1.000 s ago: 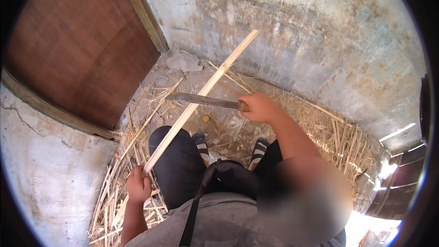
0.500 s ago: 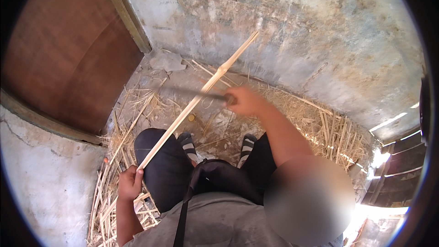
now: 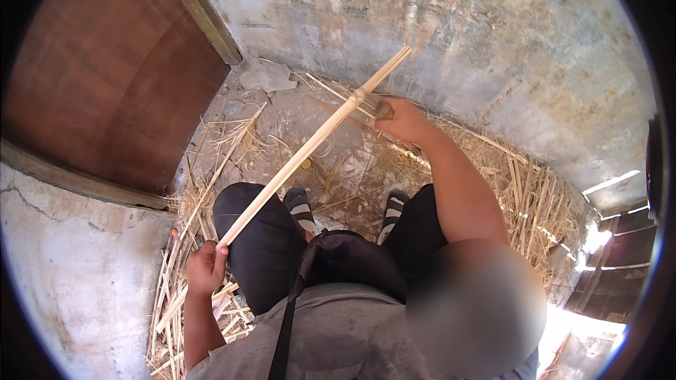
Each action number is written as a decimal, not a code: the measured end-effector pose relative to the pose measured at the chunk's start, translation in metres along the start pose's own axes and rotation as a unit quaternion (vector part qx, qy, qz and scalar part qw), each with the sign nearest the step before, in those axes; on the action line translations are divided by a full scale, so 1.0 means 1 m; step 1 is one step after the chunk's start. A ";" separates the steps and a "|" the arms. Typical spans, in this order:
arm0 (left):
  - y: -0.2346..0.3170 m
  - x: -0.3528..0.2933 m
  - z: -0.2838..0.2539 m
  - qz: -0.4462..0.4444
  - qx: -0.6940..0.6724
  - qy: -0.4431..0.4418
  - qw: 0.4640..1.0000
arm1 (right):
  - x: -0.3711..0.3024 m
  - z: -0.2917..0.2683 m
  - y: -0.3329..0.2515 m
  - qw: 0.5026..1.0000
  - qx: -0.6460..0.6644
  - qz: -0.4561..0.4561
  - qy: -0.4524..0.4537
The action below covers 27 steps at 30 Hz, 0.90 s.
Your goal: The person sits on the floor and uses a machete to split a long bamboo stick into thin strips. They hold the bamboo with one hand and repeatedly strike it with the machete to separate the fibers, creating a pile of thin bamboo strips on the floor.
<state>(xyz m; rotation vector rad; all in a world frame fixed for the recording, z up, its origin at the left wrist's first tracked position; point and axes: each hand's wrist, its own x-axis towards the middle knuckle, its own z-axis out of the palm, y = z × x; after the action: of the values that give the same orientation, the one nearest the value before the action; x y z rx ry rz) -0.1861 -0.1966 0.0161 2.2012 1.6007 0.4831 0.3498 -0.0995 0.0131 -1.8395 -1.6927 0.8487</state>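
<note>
A long, pale bamboo strip (image 3: 292,169) slants from my left side up toward the far wall, with a raised node near its far end. My left hand (image 3: 205,269) is closed around its near end, beside my left knee. My right hand (image 3: 404,121) grips the dark handle of a knife (image 3: 382,109) just right of the node. The blade is smeared by motion and lies close to the strip; whether it touches the bamboo, I cannot tell.
Cut strips and shavings (image 3: 524,197) lie heaped along the wall at right, and more strips (image 3: 169,309) lie at lower left. A brown door panel (image 3: 105,91) stands at left. My sandalled feet (image 3: 301,207) rest on the dusty floor between my knees.
My right hand has moved away and to the right with the knife, from mid-strip to near the node. My left hand keeps its hold; the view has shifted slightly.
</note>
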 end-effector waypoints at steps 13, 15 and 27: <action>-0.010 -0.003 0.010 -0.035 -0.028 0.009 0.999 | 0.002 -0.005 0.006 0.997 0.059 0.031 0.034; -0.005 -0.001 0.010 -0.037 -0.027 0.015 0.999 | 0.003 -0.003 0.008 0.993 0.095 0.044 0.062; -0.011 0.003 0.009 -0.058 -0.082 -0.006 0.995 | 0.015 0.010 0.016 0.999 -0.015 -0.022 0.045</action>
<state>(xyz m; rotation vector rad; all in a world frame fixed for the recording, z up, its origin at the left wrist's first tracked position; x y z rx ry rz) -0.1899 -0.1916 0.0030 1.9746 1.6109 0.5462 0.3542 -0.0868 -0.0067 -1.8254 -1.6915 0.7142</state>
